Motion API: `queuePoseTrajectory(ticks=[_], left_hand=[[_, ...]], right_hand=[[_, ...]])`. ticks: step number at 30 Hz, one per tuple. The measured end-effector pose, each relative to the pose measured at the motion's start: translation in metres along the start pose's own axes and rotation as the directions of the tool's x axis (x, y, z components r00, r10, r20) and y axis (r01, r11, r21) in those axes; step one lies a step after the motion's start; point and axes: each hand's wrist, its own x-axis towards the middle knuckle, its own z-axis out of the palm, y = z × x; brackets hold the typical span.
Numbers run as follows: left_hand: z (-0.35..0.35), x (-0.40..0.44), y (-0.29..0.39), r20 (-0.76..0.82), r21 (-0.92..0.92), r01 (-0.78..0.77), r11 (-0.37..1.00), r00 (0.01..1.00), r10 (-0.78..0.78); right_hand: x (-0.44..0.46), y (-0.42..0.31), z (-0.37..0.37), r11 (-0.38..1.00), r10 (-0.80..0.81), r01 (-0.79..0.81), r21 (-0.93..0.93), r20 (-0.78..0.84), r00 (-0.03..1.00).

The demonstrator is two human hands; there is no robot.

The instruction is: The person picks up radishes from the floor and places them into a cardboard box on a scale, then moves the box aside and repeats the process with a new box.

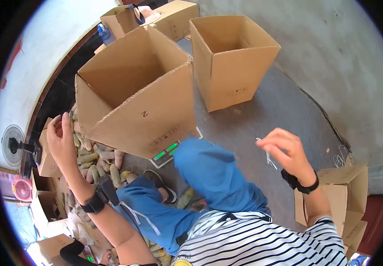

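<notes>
My right hand (pixel 284 148) is raised over the grey floor, thumb and fingers pinched on a thin white string (pixel 268 156) whose ends dangle below. My left hand (pixel 62 142) is lifted beside the left side of a large open-topped cardboard box (pixel 145 111), fingers apart and slightly curled, with nothing visible in them. Whether it touches the box I cannot tell. The box rests on a digital scale (pixel 158 165) with lit green displays. What lies deep inside the box is hidden. My knees in blue trousers are just in front of it.
A second open cardboard box (pixel 242 75) stands behind, to the right. Long tan and green tuber-like pieces (pixel 115 175) are heaped at left. More cartons (pixel 329 195) sit at right. A fan (pixel 14 144) and another person's dark sleeve (pixel 71 252) are at left.
</notes>
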Motion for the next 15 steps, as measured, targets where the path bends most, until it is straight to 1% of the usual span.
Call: queuePoseTrajectory(ticks=[1, 2, 3, 4, 5, 6, 7, 8, 9, 10, 11, 12, 13, 14, 15], left_hand=[[0.002, 0.007, -0.009, -0.004, -0.001, 0.004, 1.000, 1.000, -0.004], [0.006, 0.012, -0.020, 0.079, 0.013, 0.082, 0.997, 0.993, -0.083], [0.011, 0.015, -0.030, 0.163, 0.033, 0.160, 0.987, 0.973, -0.163], [0.017, 0.015, -0.039, 0.207, 0.034, 0.157, 0.987, 0.965, -0.160], [0.023, 0.014, -0.048, 0.212, 0.028, 0.165, 0.986, 0.963, -0.167], [0.028, 0.013, -0.056, 0.277, 0.046, 0.169, 0.985, 0.945, -0.175], [0.034, 0.011, -0.063, 0.341, 0.063, 0.171, 0.983, 0.922, -0.182], [0.041, 0.008, -0.069, 0.336, -0.017, 0.222, 0.975, 0.919, -0.204], [0.040, 0.006, -0.067, 0.341, -0.022, 0.228, 0.974, 0.917, -0.207], [0.037, 0.005, -0.061, 0.389, -0.107, 0.286, 0.952, 0.894, -0.225], [0.035, 0.003, -0.060, 0.435, -0.184, 0.348, 0.919, 0.868, -0.241], [0.039, 0.005, -0.070, 0.411, -0.199, 0.314, 0.928, 0.887, -0.212], [0.039, 0.005, -0.070, 0.409, -0.195, 0.329, 0.924, 0.883, -0.229], [0.038, 0.004, -0.068, 0.428, -0.202, 0.320, 0.926, 0.879, -0.211], [0.035, 0.005, -0.062, 0.448, -0.207, 0.311, 0.927, 0.873, -0.193]], right_hand=[[0.014, -0.030, -0.007, 0.989, -0.103, 0.091, 0.116, 0.097, 0.990], [0.026, -0.053, -0.010, 0.957, -0.209, 0.163, 0.238, 0.183, 0.961], [0.038, -0.065, -0.009, 0.879, -0.371, 0.256, 0.403, 0.238, 0.898], [0.048, -0.078, -0.002, 0.785, -0.501, 0.334, 0.521, 0.216, 0.838], [0.057, -0.094, 0.002, 0.725, -0.556, 0.328, 0.605, 0.234, 0.797], [0.063, -0.105, 0.009, 0.660, -0.609, 0.313, 0.683, 0.243, 0.755], [0.064, -0.110, 0.021, 0.667, -0.603, 0.308, 0.678, 0.250, 0.757], [0.065, -0.114, 0.034, 0.551, -0.653, 0.295, 0.781, 0.183, 0.735], [0.066, -0.115, 0.042, 0.419, -0.691, 0.275, 0.865, 0.108, 0.715], [0.074, -0.118, 0.040, 0.425, -0.689, 0.269, 0.864, 0.116, 0.715], [0.084, -0.122, 0.033, 0.486, -0.596, 0.052, 0.872, 0.287, 0.750], [0.094, -0.123, 0.029, 0.519, -0.491, -0.174, 0.837, 0.459, 0.740], [0.111, -0.111, 0.030, 0.608, -0.544, 0.029, 0.794, 0.389, 0.743], [0.130, -0.098, 0.031, 0.660, -0.608, 0.236, 0.714, 0.322, 0.726], [0.146, -0.099, 0.028, 0.868, -0.379, 0.260, 0.423, 0.226, 0.897]])
